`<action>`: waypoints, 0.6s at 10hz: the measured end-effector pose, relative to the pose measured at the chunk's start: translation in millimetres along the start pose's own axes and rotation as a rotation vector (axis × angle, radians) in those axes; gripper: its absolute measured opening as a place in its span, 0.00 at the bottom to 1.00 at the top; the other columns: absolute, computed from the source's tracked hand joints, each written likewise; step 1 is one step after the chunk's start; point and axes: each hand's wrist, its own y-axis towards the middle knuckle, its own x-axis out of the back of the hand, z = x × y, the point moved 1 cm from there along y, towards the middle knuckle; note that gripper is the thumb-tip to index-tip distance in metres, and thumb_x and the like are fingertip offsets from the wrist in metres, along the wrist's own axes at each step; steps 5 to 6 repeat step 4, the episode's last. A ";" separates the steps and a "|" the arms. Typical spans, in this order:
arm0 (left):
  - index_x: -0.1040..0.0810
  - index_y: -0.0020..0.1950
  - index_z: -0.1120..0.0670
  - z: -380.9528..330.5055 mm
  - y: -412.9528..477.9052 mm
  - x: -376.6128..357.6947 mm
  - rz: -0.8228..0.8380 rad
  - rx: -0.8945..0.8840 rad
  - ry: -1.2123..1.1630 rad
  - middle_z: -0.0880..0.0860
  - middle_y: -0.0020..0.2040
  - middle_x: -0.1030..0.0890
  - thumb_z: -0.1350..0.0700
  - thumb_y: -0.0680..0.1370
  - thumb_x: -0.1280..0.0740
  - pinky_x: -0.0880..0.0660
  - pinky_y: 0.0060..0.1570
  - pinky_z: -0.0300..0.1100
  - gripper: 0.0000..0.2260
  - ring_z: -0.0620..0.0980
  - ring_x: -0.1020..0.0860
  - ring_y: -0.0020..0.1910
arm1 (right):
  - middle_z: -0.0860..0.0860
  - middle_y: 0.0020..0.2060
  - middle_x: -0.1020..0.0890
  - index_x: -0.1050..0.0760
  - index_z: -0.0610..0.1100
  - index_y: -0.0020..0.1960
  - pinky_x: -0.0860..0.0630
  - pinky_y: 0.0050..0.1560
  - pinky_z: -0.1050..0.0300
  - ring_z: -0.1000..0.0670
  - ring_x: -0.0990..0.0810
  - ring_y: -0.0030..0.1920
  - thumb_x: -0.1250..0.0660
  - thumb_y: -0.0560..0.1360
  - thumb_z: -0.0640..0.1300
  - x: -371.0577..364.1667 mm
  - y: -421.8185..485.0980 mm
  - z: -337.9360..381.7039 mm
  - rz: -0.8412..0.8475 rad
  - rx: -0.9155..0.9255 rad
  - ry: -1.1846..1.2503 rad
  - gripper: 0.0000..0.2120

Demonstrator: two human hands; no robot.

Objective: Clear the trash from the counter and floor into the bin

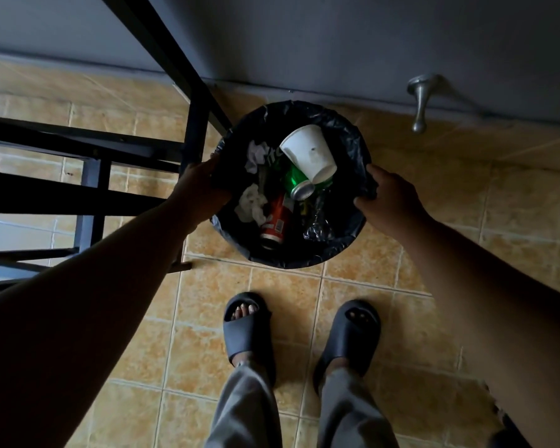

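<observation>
Squarely between both hands' grip, bin (304, 258).

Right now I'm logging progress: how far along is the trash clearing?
Done: paper cup, green can, red can and crumpled paper lie in the bin. In hand: both hands, left and right, hold its rim. Visible floor tiles show no trash; the counter is out of view.
</observation>
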 end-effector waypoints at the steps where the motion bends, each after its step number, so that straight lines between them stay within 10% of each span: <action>1: 0.25 0.65 0.58 9.2 6.9 0.5 0.001 0.011 0.030 0.55 0.39 0.21 0.70 0.71 0.33 0.29 0.30 0.37 0.22 0.48 0.25 0.31 | 0.41 0.71 0.32 0.43 0.47 0.78 0.30 0.66 0.48 0.40 0.31 0.69 0.33 0.76 0.48 -2.8 0.5 1.8 0.008 0.017 0.003 0.33; 2: 0.24 0.60 0.58 14.6 7.9 -1.8 0.022 0.030 0.065 0.51 0.37 0.25 0.71 0.69 0.33 0.33 0.24 0.33 0.20 0.46 0.26 0.31 | 0.41 0.71 0.33 0.43 0.46 0.78 0.32 0.66 0.49 0.40 0.33 0.70 0.33 0.76 0.48 -6.2 -0.4 3.5 0.002 0.027 -0.020 0.34; 4: 0.28 0.67 0.53 18.1 -1.1 -6.3 0.026 -0.076 0.243 0.58 0.64 0.27 0.51 0.67 0.28 0.30 0.51 0.41 0.28 0.58 0.27 0.62 | 0.40 0.70 0.32 0.42 0.44 0.77 0.32 0.65 0.51 0.39 0.32 0.69 0.34 0.77 0.46 -3.4 -19.1 9.3 -0.039 0.024 -0.089 0.32; 6: 0.28 0.67 0.53 18.1 -1.1 -6.3 0.026 -0.076 0.243 0.58 0.64 0.27 0.51 0.67 0.28 0.30 0.51 0.41 0.28 0.58 0.27 0.62 | 0.40 0.70 0.32 0.42 0.44 0.77 0.32 0.65 0.51 0.39 0.32 0.69 0.34 0.77 0.46 -3.4 -19.1 9.3 -0.039 0.024 -0.089 0.32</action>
